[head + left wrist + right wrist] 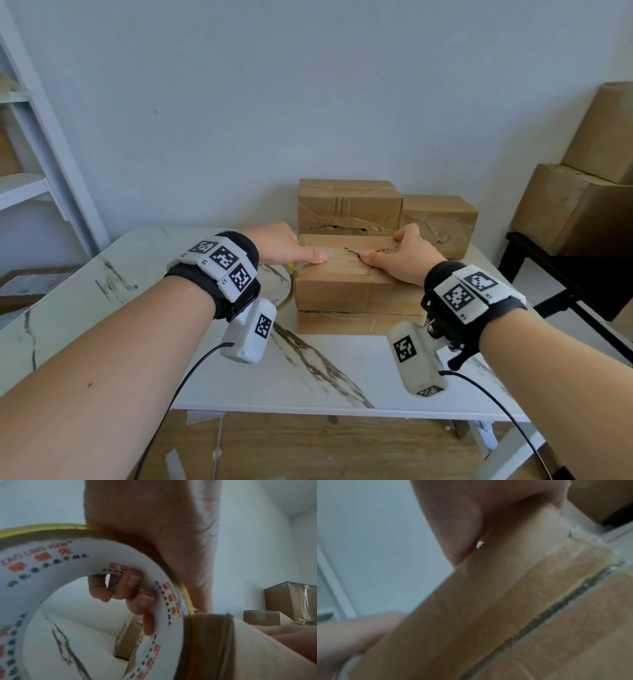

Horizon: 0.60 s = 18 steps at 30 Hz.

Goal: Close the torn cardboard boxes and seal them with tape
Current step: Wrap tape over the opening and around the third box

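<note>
Nearest us, bare marble table (342, 370) runs from its front edge up to the boxes, open room between our two forearms. On it a two-high stack: the bottom box (356, 322) flat on the table, the top box (356, 291) on it, a dark seam between them along the front.

Our left hand (279, 245) sits at the top box's left edge, thumb flat on the lid. In the left wrist view its fingers (147, 599) curl through the core of the tape roll (120, 566), gripping it; the roll hangs off the box's left side, just over the table. A band of tape (212, 642) leaves the roll toward the box.

Our right hand (407, 255) lies on the lid's right part, thumb and fingertips pressed down beside a jagged tear (359, 251) that runs across the lid between the two hands. It holds nothing; how far its fingers curl we cannot tell. The right wrist view is blurred: skin against cardboard, taped seam below.

Behind, touching the stack, a taller torn box (347, 207) and a lower one (442, 222) stand against the wall (308, 85). Left of the boxes the table is free to its rounded edge. Far left a shelf (30, 185); far right, large boxes (582, 192) on a dark stand.
</note>
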### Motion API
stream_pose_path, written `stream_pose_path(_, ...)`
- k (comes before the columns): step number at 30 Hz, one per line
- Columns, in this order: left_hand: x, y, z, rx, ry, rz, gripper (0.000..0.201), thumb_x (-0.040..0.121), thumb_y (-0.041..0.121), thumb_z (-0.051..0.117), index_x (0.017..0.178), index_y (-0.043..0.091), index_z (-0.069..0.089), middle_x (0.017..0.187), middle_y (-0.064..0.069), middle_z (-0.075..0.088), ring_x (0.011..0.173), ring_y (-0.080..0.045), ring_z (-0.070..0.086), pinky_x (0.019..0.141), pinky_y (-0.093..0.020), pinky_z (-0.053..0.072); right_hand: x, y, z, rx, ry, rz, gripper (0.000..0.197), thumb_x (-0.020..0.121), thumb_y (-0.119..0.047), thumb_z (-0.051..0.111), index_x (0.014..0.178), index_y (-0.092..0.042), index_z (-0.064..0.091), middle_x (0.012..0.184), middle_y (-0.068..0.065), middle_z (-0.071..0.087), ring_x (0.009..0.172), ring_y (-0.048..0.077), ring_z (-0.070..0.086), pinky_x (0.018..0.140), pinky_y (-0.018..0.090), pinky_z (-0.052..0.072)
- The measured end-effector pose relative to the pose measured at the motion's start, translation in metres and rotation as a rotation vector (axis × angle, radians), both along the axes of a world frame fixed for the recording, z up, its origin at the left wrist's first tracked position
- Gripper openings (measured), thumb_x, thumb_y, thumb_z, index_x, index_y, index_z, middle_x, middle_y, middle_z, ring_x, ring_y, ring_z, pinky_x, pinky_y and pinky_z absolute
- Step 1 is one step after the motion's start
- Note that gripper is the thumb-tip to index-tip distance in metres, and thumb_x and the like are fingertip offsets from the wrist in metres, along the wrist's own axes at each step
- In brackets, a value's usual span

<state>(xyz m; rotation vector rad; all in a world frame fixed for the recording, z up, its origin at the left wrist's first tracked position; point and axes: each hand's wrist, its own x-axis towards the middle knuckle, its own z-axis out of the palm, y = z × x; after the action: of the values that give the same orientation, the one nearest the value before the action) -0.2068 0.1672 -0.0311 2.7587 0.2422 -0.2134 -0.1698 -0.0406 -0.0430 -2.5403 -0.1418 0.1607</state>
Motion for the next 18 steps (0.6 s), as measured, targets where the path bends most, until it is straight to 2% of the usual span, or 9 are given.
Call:
stream_pose_path(2, 0.000, 0.000, 0.000, -0.006, 0.002, -0.012, 0.065, 0.082, 0.066, 0.052, 0.085, 0.001, 0.063, 0.077, -0.013, 0.060, 0.077, -0.026, 0.060, 0.071, -0.034, 0.044, 0.002, -0.001, 0.001, 0.003, -0.006, 0.010, 0.066, 0.089, -0.046, 0.059, 0.135, -0.010, 0.030, 0.127, 0.010, 0.052, 0.104, 0.025, 0.053, 0.078, 0.028, 0.041)
stream_pose_path(4, -0.002, -0.002, -0.001, -0.007, -0.011, -0.008, 0.082, 0.083, 0.064, 0.053, 0.114, -0.012, 0.056, 0.114, -0.025, 0.058, 0.107, -0.038, 0.057, 0.093, -0.042, 0.045, 0.002, 0.001, 0.000, -0.019, -0.027, 0.023, 0.057, 0.094, -0.041, 0.053, 0.136, -0.010, 0.030, 0.128, 0.012, 0.052, 0.112, 0.027, 0.053, 0.082, 0.029, 0.041)
stream_pose_path(6, -0.004, -0.002, -0.003, -0.001, -0.039, -0.008, 0.085, 0.083, 0.064, 0.052, 0.119, -0.013, 0.050, 0.124, -0.024, 0.054, 0.114, -0.038, 0.053, 0.096, -0.043, 0.043, 0.003, 0.003, -0.003, -0.078, -0.058, 0.041, 0.056, 0.096, -0.043, 0.046, 0.141, -0.014, 0.029, 0.143, 0.014, 0.039, 0.128, 0.030, 0.042, 0.100, 0.036, 0.039)
stream_pose_path(8, -0.004, 0.002, -0.005, -0.010, -0.034, -0.018, 0.083, 0.082, 0.066, 0.051, 0.114, -0.010, 0.055, 0.108, -0.018, 0.063, 0.103, -0.034, 0.059, 0.084, -0.038, 0.047, 0.002, 0.004, -0.004, -0.205, -0.107, 0.079, 0.063, 0.097, -0.051, 0.035, 0.149, -0.021, 0.019, 0.158, 0.010, 0.012, 0.145, 0.029, 0.015, 0.116, 0.048, 0.017)
stream_pose_path(9, -0.004, 0.003, -0.005, -0.019, -0.028, -0.016, 0.080, 0.080, 0.068, 0.051, 0.109, -0.006, 0.060, 0.092, -0.013, 0.065, 0.092, -0.030, 0.063, 0.076, -0.034, 0.045, -0.001, 0.006, -0.003, -0.274, -0.142, 0.122, 0.067, 0.096, -0.057, 0.029, 0.151, -0.024, 0.012, 0.161, 0.005, 0.002, 0.148, 0.025, 0.003, 0.117, 0.051, 0.008)
stream_pose_path(11, -0.005, 0.002, -0.006, -0.019, -0.043, -0.002, 0.068, 0.077, 0.073, 0.050, 0.087, 0.007, 0.066, 0.067, -0.001, 0.056, 0.071, -0.020, 0.058, 0.067, -0.029, 0.040, -0.008, 0.012, 0.000, -0.369, -0.206, 0.251, 0.076, 0.090, -0.069, 0.019, 0.153, -0.027, 0.005, 0.161, 0.000, -0.004, 0.148, 0.020, -0.006, 0.116, 0.051, -0.002)
stream_pose_path(13, -0.006, 0.000, -0.005, -0.030, -0.053, -0.001, 0.058, 0.078, 0.071, 0.049, 0.065, 0.015, 0.053, 0.061, 0.003, 0.049, 0.061, -0.016, 0.051, 0.061, -0.027, 0.037, -0.017, 0.024, 0.004, -0.424, -0.206, 0.407, 0.084, 0.086, -0.074, 0.017, 0.153, -0.026, 0.003, 0.161, -0.003, -0.004, 0.148, 0.017, -0.006, 0.117, 0.050, -0.003)
stream_pose_path(15, -0.004, 0.003, -0.003, -0.095, -0.046, 0.007, 0.049, 0.087, 0.059, 0.048, 0.063, 0.017, 0.049, 0.061, 0.002, 0.052, 0.059, -0.015, 0.051, 0.058, -0.026, 0.037, -0.024, 0.034, 0.006, -0.469, -0.152, 0.512, 0.090, 0.084, -0.075, 0.023, 0.153, -0.022, 0.002, 0.161, -0.004, -0.003, 0.148, 0.015, -0.004, 0.119, 0.048, 0.001)
stream_pose_path(18, -0.006, 0.020, -0.001, -0.249, 0.010, 0.055, 0.047, 0.095, 0.047, 0.040, 0.066, 0.014, 0.056, 0.060, -0.001, 0.059, 0.055, -0.014, 0.052, 0.055, -0.025, 0.038, -0.024, 0.039, 0.015, -0.474, -0.094, 0.532, 0.099, 0.079, -0.077, 0.038, 0.153, -0.021, 0.003, 0.161, -0.005, -0.001, 0.148, 0.014, -0.001, 0.119, 0.044, 0.004)
